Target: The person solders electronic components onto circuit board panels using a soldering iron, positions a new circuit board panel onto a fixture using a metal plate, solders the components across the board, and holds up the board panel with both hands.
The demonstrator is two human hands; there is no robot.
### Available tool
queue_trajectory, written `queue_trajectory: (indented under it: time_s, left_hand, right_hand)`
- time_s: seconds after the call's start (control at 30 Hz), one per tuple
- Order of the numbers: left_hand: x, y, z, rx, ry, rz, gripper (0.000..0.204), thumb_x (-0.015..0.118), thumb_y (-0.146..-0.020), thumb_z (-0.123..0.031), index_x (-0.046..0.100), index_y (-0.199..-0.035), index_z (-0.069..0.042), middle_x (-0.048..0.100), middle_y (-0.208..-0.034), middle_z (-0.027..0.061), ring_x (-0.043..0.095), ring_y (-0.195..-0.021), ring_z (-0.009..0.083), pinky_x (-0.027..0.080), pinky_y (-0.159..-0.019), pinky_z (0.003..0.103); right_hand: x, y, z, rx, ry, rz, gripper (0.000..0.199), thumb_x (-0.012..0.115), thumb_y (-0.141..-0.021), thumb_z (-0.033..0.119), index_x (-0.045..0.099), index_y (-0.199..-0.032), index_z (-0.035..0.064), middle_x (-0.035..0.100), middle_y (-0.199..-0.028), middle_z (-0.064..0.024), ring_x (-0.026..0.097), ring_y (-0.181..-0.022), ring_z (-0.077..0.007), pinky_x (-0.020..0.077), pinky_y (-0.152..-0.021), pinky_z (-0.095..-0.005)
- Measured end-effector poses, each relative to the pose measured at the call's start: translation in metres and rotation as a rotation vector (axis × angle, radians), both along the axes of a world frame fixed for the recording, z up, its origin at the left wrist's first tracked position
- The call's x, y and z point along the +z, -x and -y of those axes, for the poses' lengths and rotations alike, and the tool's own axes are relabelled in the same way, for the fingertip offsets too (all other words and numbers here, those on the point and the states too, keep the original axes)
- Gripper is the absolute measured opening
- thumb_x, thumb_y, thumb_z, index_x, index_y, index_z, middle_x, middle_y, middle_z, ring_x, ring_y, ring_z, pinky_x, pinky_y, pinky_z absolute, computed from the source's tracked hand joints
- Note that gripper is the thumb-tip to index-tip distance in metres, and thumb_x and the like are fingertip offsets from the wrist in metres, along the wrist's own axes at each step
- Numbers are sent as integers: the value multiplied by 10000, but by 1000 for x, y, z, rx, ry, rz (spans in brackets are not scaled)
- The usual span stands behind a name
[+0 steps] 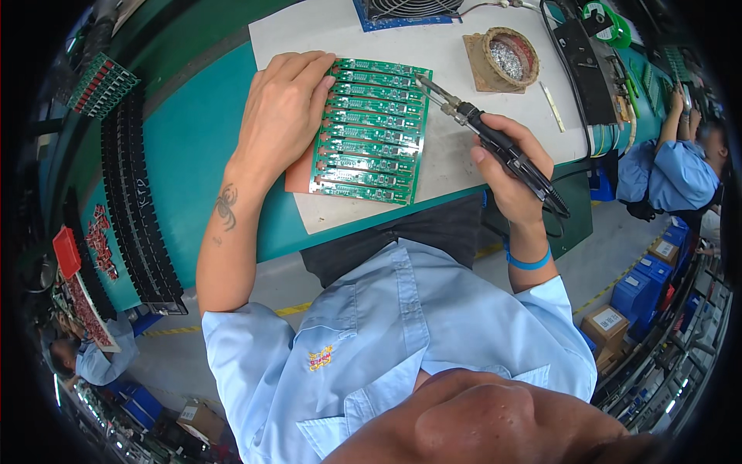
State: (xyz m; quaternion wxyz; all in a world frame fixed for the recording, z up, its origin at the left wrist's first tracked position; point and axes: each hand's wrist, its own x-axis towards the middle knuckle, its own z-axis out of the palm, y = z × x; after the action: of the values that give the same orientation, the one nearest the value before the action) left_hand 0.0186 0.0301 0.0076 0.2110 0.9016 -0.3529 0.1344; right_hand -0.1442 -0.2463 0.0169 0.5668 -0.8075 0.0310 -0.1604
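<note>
A panel of green circuit boards (372, 145), joined in several narrow strips, lies on a white sheet (456, 155) in front of me. My left hand (283, 108) grips the panel's far left edge, fingers closed with their tips at the top strips. Below that hand an orange-brown piece (300, 172) sticks out from under the panel. In my right hand (516, 162) is a black-handled soldering iron (502, 145), held with closed fingers. Its metal tip meets the panel near the far right corner; whether it touches a joint is too small to tell.
A round pot of silvery solder bits (510, 60) stands far right, near a fan (413, 8). A black power unit (585, 73) is farther right. Black slotted racks (139, 201) and small red parts (100, 243) lie left. Co-workers (680, 174) sit at both sides.
</note>
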Motion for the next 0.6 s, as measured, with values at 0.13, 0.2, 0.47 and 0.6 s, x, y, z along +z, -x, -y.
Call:
queue_trajectory:
  time_s: [0.13, 0.2, 0.47, 0.6]
  left_hand:
    - [1, 0, 0, -6, -2, 13, 238, 683, -996, -118, 760, -1204, -29, 754, -1230, 75, 666, -1132, 259, 512, -982, 387]
    - [1, 0, 0, -4, -6, 7, 242, 684, -995, -117, 759, -1208, -31, 754, -1232, 74, 666, -1133, 258, 513, -982, 385]
    - [1, 1, 0, -3, -15, 20, 249, 684, -993, -114, 759, -1218, -37, 754, -1237, 69, 667, -1136, 253, 512, -984, 380]
    - [1, 1, -1, -2, -20, 15, 252, 682, -993, -112, 757, -1224, -43, 754, -1238, 68, 667, -1135, 251, 511, -986, 377]
  right_hand:
    - [1, -3, -3, 2, -17, -5, 441, 808, -828, -25, 717, -1260, -23, 796, -1031, -136, 750, -896, -182, 574, -822, -258]
    - [0, -4, -4, 14, -20, 8, 440, 792, -828, -34, 721, -1262, -24, 792, -1018, -122, 727, -860, -166, 561, -788, -249]
    - [0, -5, -5, 21, -14, 11, 446, 777, -826, -44, 725, -1269, -24, 789, -997, -107, 703, -820, -148, 547, -746, -238]
    - [1, -5, -4, 29, 13, -5, 448, 806, -827, -26, 715, -1266, -22, 801, -995, -125, 744, -865, -171, 575, -799, -256]
